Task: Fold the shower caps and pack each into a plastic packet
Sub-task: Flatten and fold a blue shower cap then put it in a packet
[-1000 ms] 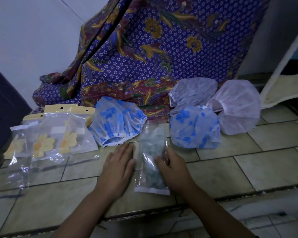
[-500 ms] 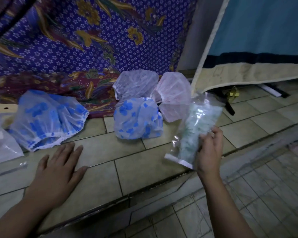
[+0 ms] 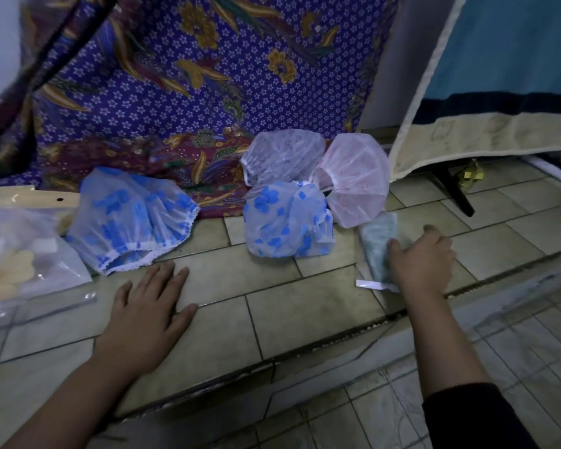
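On the tiled ledge (image 3: 272,303), left hand (image 3: 146,306) lies flat, fingers (image 3: 166,274) spread; right hand (image 3: 421,264), fingers curled, grips the packet (image 3: 378,234).

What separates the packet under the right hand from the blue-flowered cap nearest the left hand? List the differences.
The packet holds a pale green cap folded into a narrow strip; the blue-flowered cap lies loose and spread, unpacked. The right hand grips the packet; the left hand rests flat on the tiled ledge, apart from the blue-flowered cap. Both lie on that ledge.
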